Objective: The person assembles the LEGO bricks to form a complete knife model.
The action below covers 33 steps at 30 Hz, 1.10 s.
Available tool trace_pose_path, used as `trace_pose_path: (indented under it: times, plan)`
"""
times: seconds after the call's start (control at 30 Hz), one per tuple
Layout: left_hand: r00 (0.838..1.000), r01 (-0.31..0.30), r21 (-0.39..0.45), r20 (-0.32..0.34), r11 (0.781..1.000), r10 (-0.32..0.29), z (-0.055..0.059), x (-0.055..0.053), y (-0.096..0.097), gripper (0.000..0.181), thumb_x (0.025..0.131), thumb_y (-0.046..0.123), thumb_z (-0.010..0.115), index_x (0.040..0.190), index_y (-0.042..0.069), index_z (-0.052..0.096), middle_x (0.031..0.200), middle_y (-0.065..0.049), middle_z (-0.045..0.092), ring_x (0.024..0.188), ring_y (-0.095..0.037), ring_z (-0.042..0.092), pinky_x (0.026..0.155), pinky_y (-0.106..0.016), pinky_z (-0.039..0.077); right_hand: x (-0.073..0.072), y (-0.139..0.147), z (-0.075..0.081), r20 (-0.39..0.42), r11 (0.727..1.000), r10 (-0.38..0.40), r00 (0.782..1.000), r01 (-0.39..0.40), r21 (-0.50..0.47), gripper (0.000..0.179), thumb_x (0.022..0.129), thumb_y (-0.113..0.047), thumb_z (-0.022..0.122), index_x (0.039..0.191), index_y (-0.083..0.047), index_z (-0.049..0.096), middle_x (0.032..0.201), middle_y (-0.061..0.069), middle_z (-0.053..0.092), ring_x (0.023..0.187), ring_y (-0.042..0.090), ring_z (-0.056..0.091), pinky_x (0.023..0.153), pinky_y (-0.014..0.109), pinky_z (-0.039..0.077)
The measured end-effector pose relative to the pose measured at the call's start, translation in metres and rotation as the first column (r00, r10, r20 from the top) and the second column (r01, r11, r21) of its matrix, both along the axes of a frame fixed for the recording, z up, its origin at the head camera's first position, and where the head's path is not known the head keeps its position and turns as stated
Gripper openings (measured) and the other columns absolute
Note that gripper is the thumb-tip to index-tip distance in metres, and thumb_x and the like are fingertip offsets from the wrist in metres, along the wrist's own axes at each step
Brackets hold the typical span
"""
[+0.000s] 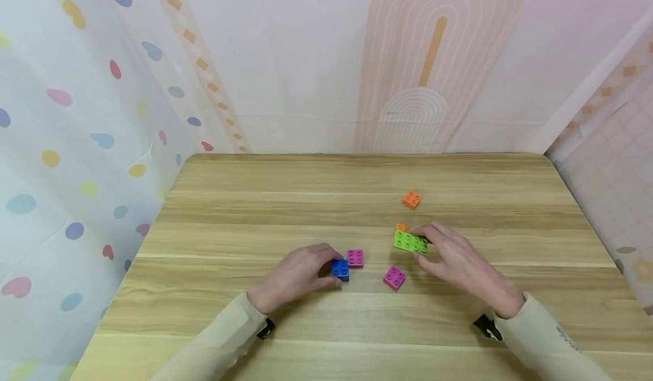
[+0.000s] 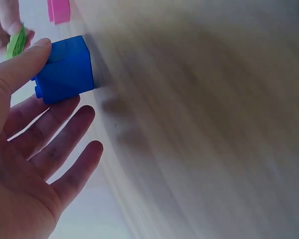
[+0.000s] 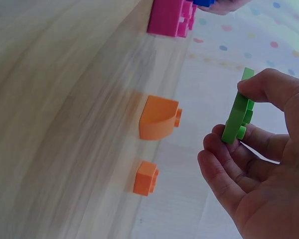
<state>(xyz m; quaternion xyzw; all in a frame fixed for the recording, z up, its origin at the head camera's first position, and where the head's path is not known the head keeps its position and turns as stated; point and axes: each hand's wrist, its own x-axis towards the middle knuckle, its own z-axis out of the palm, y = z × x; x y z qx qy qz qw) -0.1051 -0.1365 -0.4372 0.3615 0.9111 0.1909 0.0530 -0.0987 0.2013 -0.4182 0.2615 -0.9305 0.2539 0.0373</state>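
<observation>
My left hand pinches a blue building brick between thumb and fingers, low over the wooden table; the left wrist view shows the brick side-on. Right beside it is a pink brick. My right hand holds a flat lime-green plate brick by its right end, raised off the table with studs up. In the right wrist view the thumb and fingertips grip the green plate's edges. Behind it, partly hidden, lies a curved orange brick. A second pink brick rests between the hands, turned at an angle.
A square orange brick sits farther back on the wooden table. Behind the table's far edge hangs a patterned curtain, with a dotted one along the left side.
</observation>
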Motion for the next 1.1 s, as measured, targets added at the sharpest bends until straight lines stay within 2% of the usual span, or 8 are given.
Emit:
trace_pose_path:
  times: [0.27,0.43,0.7,0.97,1.1]
  plan:
    - [0.999,0.041,-0.012,0.007,0.999,-0.041,-0.001,0.004,0.016,0.046,0.09,0.039,0.081,0.123,0.009,0.069,0.107,0.001,0.07,0.092,-0.01,0.066,0.082,-0.027,0.058,0.001,-0.011,0.0,-0.033,0.999,0.043,0.999,-0.043,-0.006,0.045,0.088,-0.013,0.08,0.128,0.002,0.064,0.116,0.012,0.066,0.098,0.025,0.068,0.084,0.041,0.062]
    - [0.999,0.034,-0.024,0.003,0.999,-0.034,-0.002,0.005,0.022,0.047,0.09,0.039,0.081,0.124,0.008,0.069,0.106,0.0,0.071,0.091,-0.01,0.066,0.08,-0.026,0.058,0.002,-0.018,0.001,-0.032,0.998,0.058,0.998,-0.058,0.003,0.044,0.088,-0.015,0.08,0.126,0.001,0.065,0.114,0.01,0.066,0.098,0.022,0.067,0.084,0.04,0.061]
    - [0.998,0.02,0.013,0.057,1.0,-0.021,-0.001,0.009,0.021,0.064,0.087,0.04,0.083,0.138,0.008,0.062,0.118,-0.004,0.072,0.101,-0.016,0.069,0.087,-0.032,0.059,0.007,-0.031,-0.002,-0.04,0.996,0.09,0.995,-0.089,0.028,0.045,0.086,-0.017,0.083,0.124,-0.001,0.066,0.113,0.006,0.066,0.097,0.019,0.065,0.084,0.037,0.061]
    - [0.995,-0.067,0.071,0.084,0.995,0.061,0.004,0.013,0.009,0.07,0.086,0.038,0.085,0.143,0.009,0.059,0.133,-0.007,0.067,0.12,-0.023,0.065,0.1,-0.042,0.056,0.009,-0.049,-0.006,-0.043,0.987,0.158,0.986,-0.157,0.027,0.039,0.089,-0.019,0.082,0.123,-0.005,0.068,0.114,0.003,0.065,0.091,0.012,0.058,0.08,0.032,0.057]
    - [0.991,-0.095,0.095,0.099,0.991,0.086,0.006,0.014,0.003,0.071,0.086,0.038,0.085,0.145,0.01,0.057,0.139,-0.008,0.064,0.126,-0.025,0.062,0.105,-0.044,0.053,0.01,-0.056,-0.007,-0.032,0.983,0.181,0.983,-0.18,0.041,0.039,0.091,-0.021,0.08,0.124,-0.006,0.068,0.119,0.003,0.064,0.097,0.013,0.058,0.086,0.035,0.058]
